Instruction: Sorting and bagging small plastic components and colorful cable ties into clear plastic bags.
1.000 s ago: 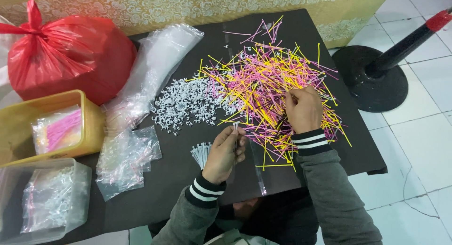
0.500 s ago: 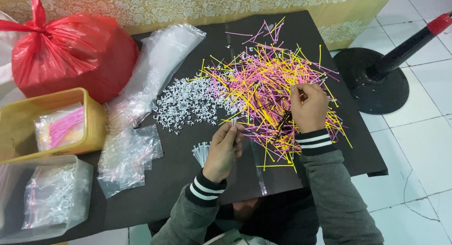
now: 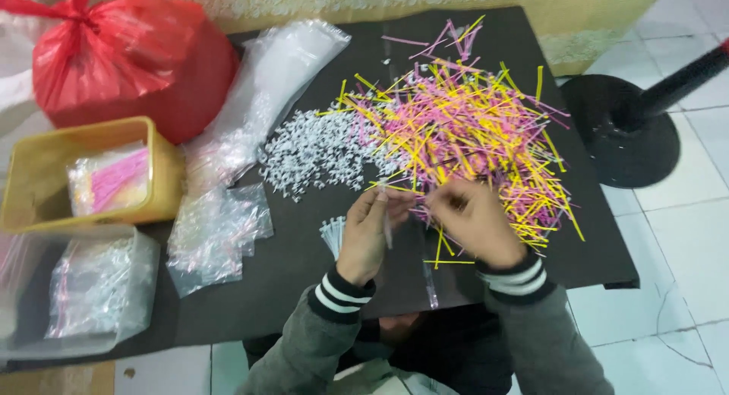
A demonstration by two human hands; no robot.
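My left hand pinches a small white plastic stick, held upright over the black tabletop. My right hand is close beside it, fingers curled at the near edge of a big pile of pink and yellow thin sticks; whether it holds a stick I cannot tell. A heap of small white plastic pieces lies left of the pile. A small bundle of white sticks rests just left of my left hand.
Clear plastic bags lie at the left. A yellow tub holds a packet of pink sticks. A clear tub holds filled packets. A tied red bag stands at the back left. A black post base is on the tiled floor.
My right hand has come back from the coloured pile toward my left hand. The two hands now meet near the table's front edge. The left hand stayed about where it was.
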